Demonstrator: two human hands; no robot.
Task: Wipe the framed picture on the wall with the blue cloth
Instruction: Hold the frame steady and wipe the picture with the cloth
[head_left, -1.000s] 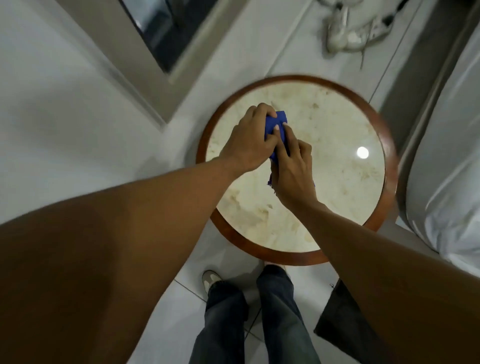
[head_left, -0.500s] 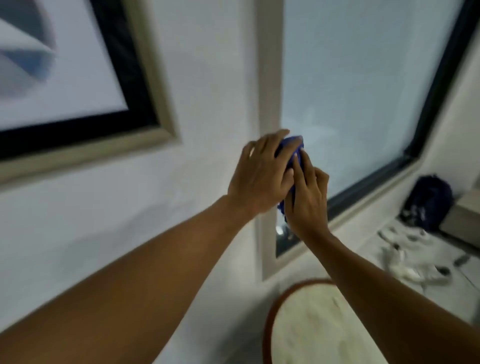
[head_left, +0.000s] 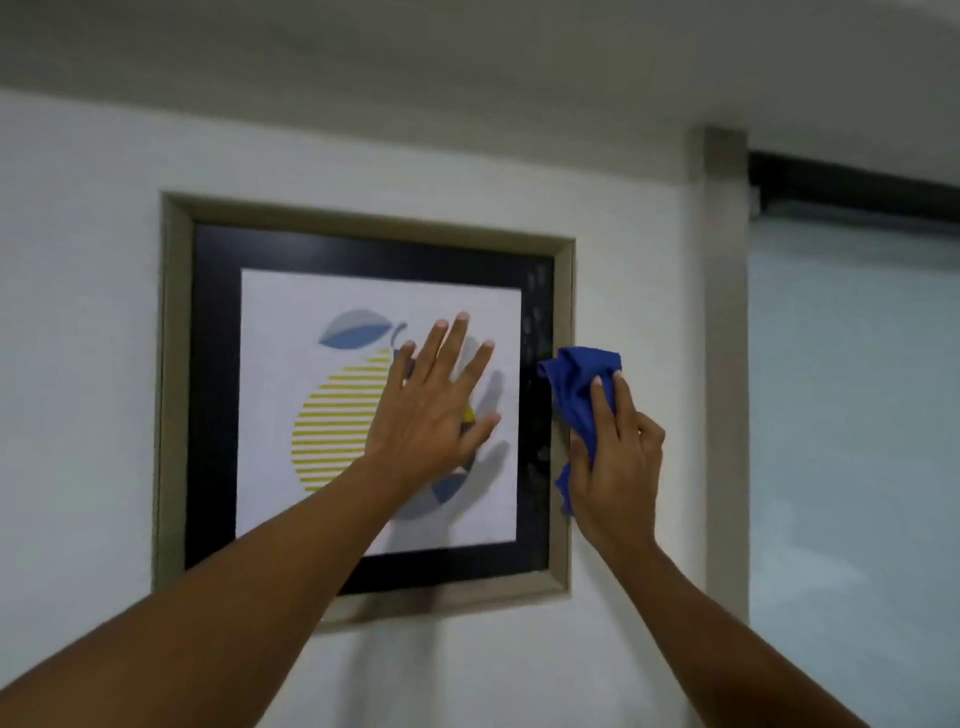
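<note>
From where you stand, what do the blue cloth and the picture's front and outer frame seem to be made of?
The blue cloth looks like soft microfibre or similar fabric: it bunches in limp folds in the right hand. The framed picture seems fronted with glass or clear plastic: the left hand casts a faint reflection and smudges show on the black border. Its beige outer frame looks matte, perhaps painted wood; hard to tell.

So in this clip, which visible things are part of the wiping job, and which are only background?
Part of the job:
- framed picture, on the wall
- blue cloth, bunched in the right hand at the frame's right edge
- left hand, spread open over the glass

Background:
- window at right
- ceiling
</note>
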